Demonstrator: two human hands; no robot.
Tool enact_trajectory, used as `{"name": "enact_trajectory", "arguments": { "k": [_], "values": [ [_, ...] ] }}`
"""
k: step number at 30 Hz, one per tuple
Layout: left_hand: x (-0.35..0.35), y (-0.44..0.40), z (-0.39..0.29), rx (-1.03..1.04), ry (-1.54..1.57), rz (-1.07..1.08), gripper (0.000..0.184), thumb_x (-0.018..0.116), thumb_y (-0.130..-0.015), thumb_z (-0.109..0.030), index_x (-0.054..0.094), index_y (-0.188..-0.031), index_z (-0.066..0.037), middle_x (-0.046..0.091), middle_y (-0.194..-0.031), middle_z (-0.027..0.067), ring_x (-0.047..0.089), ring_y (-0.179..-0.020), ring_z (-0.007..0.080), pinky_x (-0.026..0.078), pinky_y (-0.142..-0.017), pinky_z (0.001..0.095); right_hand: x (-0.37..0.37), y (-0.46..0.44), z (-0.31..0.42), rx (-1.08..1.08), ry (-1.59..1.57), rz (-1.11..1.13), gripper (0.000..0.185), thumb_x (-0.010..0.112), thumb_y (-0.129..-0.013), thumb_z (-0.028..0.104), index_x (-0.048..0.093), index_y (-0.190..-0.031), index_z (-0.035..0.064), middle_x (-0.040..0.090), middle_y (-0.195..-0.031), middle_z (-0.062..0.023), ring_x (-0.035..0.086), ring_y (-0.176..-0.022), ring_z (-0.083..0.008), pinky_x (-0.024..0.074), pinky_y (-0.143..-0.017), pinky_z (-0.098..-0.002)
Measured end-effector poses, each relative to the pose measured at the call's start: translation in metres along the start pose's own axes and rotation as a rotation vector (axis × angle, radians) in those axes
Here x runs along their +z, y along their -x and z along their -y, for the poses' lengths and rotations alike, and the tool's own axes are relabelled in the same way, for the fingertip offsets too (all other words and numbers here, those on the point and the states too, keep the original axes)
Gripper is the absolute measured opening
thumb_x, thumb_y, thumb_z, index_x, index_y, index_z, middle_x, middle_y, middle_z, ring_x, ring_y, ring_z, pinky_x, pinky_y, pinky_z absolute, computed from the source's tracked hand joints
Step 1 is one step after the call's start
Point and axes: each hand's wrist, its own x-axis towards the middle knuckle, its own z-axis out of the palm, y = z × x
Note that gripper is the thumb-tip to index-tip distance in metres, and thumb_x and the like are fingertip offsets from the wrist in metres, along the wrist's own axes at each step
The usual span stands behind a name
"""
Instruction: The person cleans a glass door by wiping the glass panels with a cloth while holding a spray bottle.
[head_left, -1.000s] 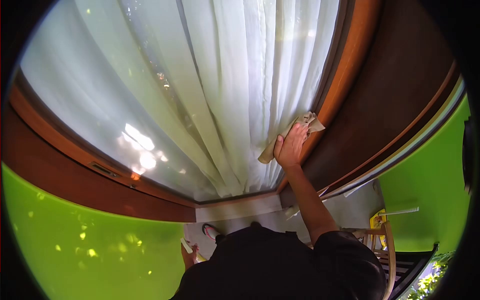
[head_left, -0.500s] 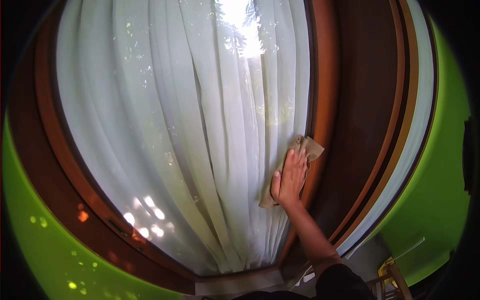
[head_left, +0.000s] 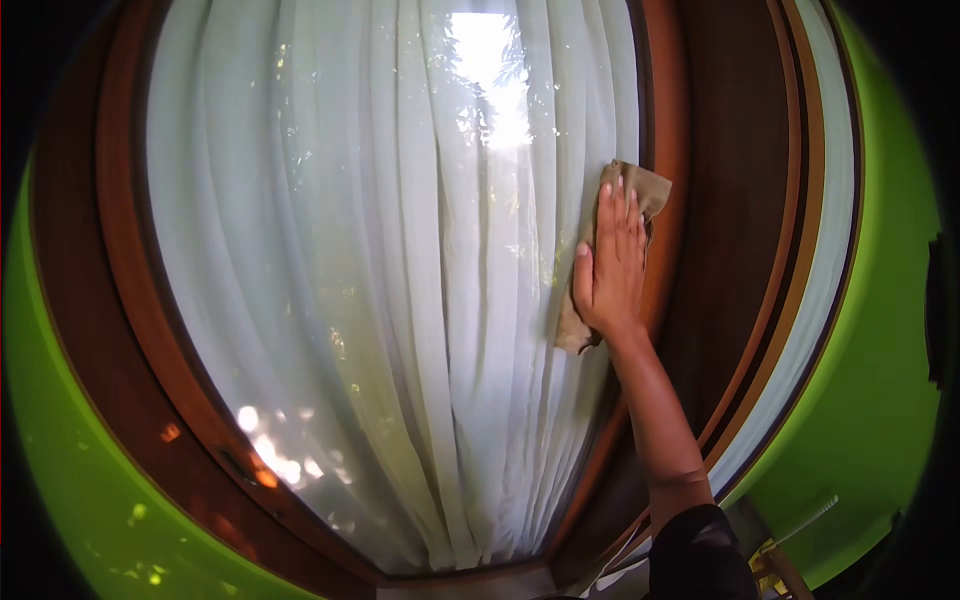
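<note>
My right hand [head_left: 617, 262] holds a brown cloth [head_left: 652, 185] pressed against a glass pane, close to its right-hand edge. The fingers are stretched upward and lie nearly together over the cloth, with the thumb out to the left. Parts of the cloth stick out above the fingertips and below the palm. Behind the glass hangs a white pleated curtain [head_left: 385, 280]. A reddish-brown wooden frame [head_left: 668, 120] runs just right of the hand, and the cloth's corner overlaps it. My left hand is out of view.
Bright reflections show on the glass. A dark wooden panel [head_left: 730, 180] stands to the right, then a pale strip [head_left: 835, 130] and a green wall [head_left: 890, 300]. Low on the right are wooden furniture [head_left: 785, 575] and a thin rod [head_left: 805, 522]. A handle [head_left: 238, 468] sits on the left frame.
My right hand and the cloth have moved up along the pane's right edge and slightly right. My view has shifted a little too.
</note>
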Motion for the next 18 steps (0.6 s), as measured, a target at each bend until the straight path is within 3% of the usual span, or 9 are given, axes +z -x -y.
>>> {"name": "enact_trajectory", "arguments": {
  "k": [10,18],
  "values": [
    [-0.027,0.019,0.046,-0.066,0.068,-0.036,0.067,0.073,-0.084,-0.015,0.035,-0.136,0.001,0.053,-0.128,0.0244,0.057,-0.115,0.0336,0.048,-0.095,0.0469,0.027,-0.099,0.009,-0.054,0.048,-0.216,0.066,0.043,-0.094,0.018,0.023,-0.157,0.0096,0.027,-0.160,-0.0149,0.021,-0.149,-0.0376,0.0155,-0.120,-0.0527],
    [-0.063,0.021,0.103,-0.081,0.066,-0.058,0.063,0.073,-0.085,-0.016,0.037,-0.134,0.001,0.054,-0.125,0.0243,0.057,-0.113,0.0338,0.048,-0.094,0.0469,0.052,-0.121,0.024,0.165,0.080,-0.404,0.063,0.042,-0.097,0.024,0.025,-0.154,0.0026,0.031,-0.157,-0.0206,0.027,-0.144,-0.0451,0.0168,-0.117,-0.0576]
  ]
}}
